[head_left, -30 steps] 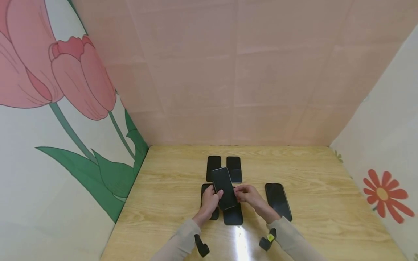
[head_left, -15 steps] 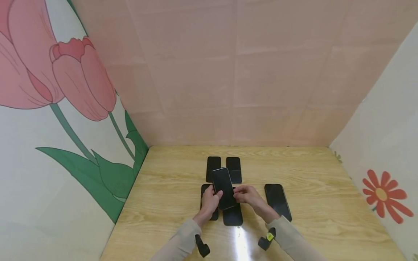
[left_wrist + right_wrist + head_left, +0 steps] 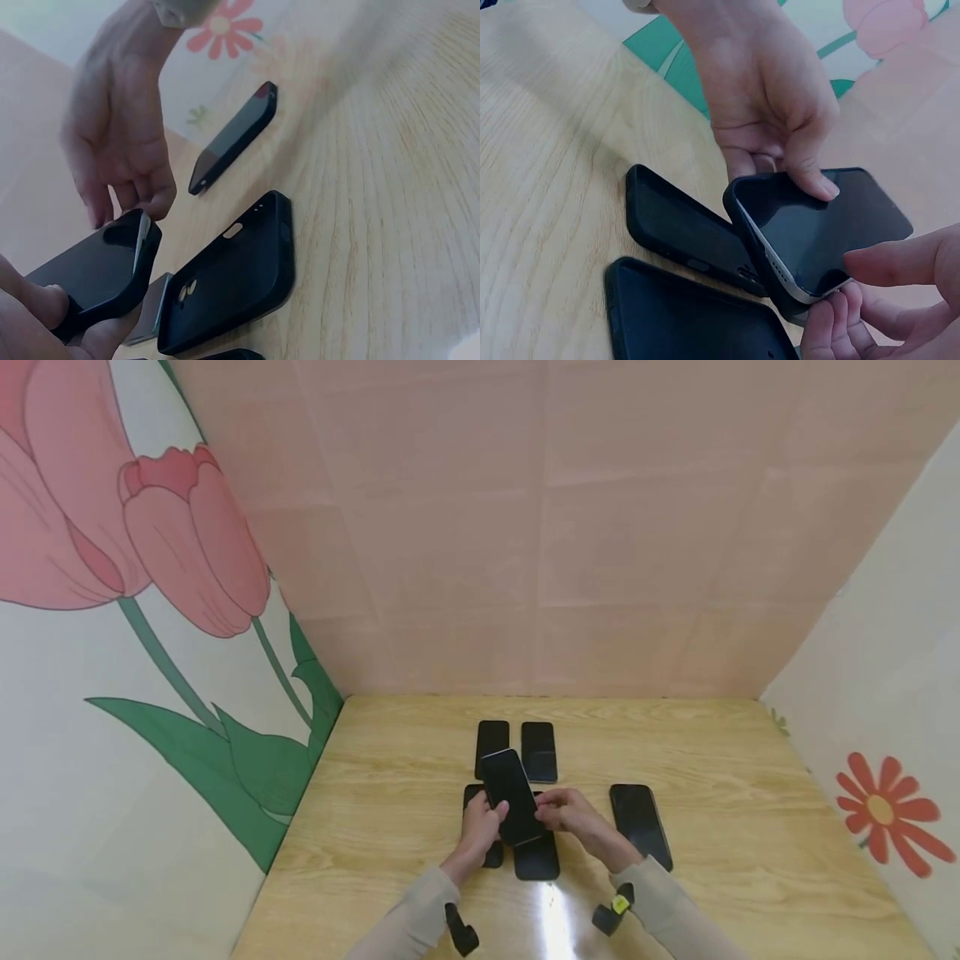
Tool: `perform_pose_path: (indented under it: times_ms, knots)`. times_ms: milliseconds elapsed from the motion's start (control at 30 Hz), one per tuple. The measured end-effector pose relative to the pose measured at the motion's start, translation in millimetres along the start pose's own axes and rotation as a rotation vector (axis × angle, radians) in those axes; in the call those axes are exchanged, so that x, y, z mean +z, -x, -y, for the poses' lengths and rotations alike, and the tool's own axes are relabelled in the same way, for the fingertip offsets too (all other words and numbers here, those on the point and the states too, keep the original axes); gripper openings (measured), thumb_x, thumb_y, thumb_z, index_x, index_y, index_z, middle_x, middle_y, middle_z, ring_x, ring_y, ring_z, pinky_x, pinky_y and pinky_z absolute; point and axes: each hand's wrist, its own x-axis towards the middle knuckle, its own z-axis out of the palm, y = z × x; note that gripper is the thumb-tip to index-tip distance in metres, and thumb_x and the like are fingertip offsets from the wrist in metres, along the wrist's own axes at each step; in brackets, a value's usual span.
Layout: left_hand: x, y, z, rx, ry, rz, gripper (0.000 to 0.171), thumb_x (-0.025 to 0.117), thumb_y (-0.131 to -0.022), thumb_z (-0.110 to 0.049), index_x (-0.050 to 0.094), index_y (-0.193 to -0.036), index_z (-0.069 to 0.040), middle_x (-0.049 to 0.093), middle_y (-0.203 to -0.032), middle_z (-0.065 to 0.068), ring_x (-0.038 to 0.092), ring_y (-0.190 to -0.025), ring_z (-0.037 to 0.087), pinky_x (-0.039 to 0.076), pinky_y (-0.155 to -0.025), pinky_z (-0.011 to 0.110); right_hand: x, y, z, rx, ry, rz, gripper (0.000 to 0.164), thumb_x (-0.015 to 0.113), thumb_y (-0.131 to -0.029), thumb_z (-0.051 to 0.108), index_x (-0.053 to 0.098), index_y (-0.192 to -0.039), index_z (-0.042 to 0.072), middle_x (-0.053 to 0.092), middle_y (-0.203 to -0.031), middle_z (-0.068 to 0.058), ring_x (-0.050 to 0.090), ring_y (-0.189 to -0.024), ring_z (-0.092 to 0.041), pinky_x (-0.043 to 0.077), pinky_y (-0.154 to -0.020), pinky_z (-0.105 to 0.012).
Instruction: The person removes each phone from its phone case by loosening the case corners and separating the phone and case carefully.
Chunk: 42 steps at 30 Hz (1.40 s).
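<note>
A smartphone sits in a black phone case. Its end with the speaker holes stands out of the case rim, a pale metal edge showing in the right wrist view. My left hand grips the cased phone from its left side, with the thumb over the screen. My right hand pinches the corner at the raised end, its thumb by the screen and its fingertips curled at the case's edge. Below them on the table lie two hollow black cases, one at left and one at right.
Two dark phones, one at left and one at right, lie side by side farther back on the wooden table. Another black phone lies to the right of my right hand. A pink wall stands behind the table.
The held phone has turned slightly, its far end swinging a little to the left. Both hands keep nearly the same place and hold. The other phones and cases have not moved.
</note>
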Motion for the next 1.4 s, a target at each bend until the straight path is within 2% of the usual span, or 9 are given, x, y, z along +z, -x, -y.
perform_pose_path:
  times_ms: [200, 367, 633, 933, 1133, 1267, 1400]
  knots:
    - [-1.3, -0.5, 5.3, -0.016, 0.049, 0.003, 0.02, 0.055, -0.098, -0.002, 0.056, -0.116, 0.009, 0.068, -0.103, 0.025, 0.069, -0.087, 0.035, 0.058, -0.071, 0.049, 1.9, -2.2, -5.3, -0.047, -0.039, 0.072, 0.027, 0.06, -0.091, -0.001, 0.061, -0.114, -0.015, 0.068, -0.094, -0.009, 0.062, -0.082, -0.016, 0.052, -0.078, -0.032]
    - [-1.7, -2.1, 7.8, -0.013, 0.089, 0.029, 0.02, 0.054, -0.098, 0.0, 0.055, -0.116, 0.01, 0.068, -0.103, 0.025, 0.069, -0.087, 0.034, 0.058, -0.072, 0.048, 0.8, -3.0, -5.9, -0.057, -0.028, 0.091, 0.026, 0.06, -0.091, -0.001, 0.062, -0.114, -0.013, 0.066, -0.089, -0.006, 0.061, -0.079, -0.016, 0.051, -0.077, -0.032]
    - [-5.3, -0.7, 4.2, -0.023, 0.127, 0.047, 0.023, 0.059, -0.097, -0.006, 0.056, -0.116, 0.007, 0.069, -0.103, 0.021, 0.07, -0.089, 0.033, 0.059, -0.071, 0.046, -1.5, -1.3, -4.6, -0.079, -0.029, 0.114, 0.035, 0.062, -0.09, -0.001, 0.058, -0.123, -0.013, 0.068, -0.106, -0.016, 0.062, -0.092, -0.02, 0.05, -0.081, -0.033]
    - [-4.2, -2.7, 6.2, -0.034, 0.13, 0.053, 0.024, 0.059, -0.098, -0.007, 0.055, -0.116, 0.008, 0.068, -0.105, 0.024, 0.069, -0.093, 0.037, 0.058, -0.074, 0.049, -4.9, -0.2, -3.2, -0.07, -0.044, 0.133, 0.038, 0.058, -0.09, -0.002, 0.055, -0.127, -0.01, 0.066, -0.106, -0.015, 0.064, -0.093, -0.023, 0.052, -0.083, -0.038]
    - [-4.3, 1.3, -2.1, -0.025, 0.102, 0.053, 0.024, 0.055, -0.099, -0.005, 0.053, -0.117, 0.011, 0.067, -0.105, 0.026, 0.069, -0.094, 0.038, 0.057, -0.078, 0.051, -4.7, -0.6, -8.9, -0.075, -0.168, 0.238, 0.049, 0.047, -0.088, -0.014, 0.041, -0.136, -0.01, 0.063, -0.117, -0.028, 0.066, -0.102, -0.03, 0.051, -0.093, -0.049]
    - [-6.4, 3.5, -5.2, -0.032, 0.1, 0.073, 0.025, 0.054, -0.099, -0.004, 0.053, -0.119, 0.011, 0.067, -0.106, 0.026, 0.068, -0.095, 0.038, 0.056, -0.08, 0.052, -4.3, -0.1, -11.7, -0.065, -0.195, 0.27, 0.053, 0.041, -0.086, -0.017, 0.039, -0.139, -0.007, 0.061, -0.123, -0.03, 0.065, -0.104, -0.031, 0.047, -0.096, -0.054]
    - [-8.4, -2.8, 4.5, -0.04, 0.11, 0.1, 0.027, 0.055, -0.1, -0.008, 0.054, -0.121, 0.009, 0.067, -0.108, 0.024, 0.068, -0.097, 0.036, 0.056, -0.079, 0.05, -5.9, 1.0, -12.6, -0.07, -0.194, 0.267, 0.053, 0.04, -0.087, -0.018, 0.039, -0.139, -0.008, 0.06, -0.123, -0.031, 0.066, -0.104, -0.033, 0.046, -0.096, -0.057]
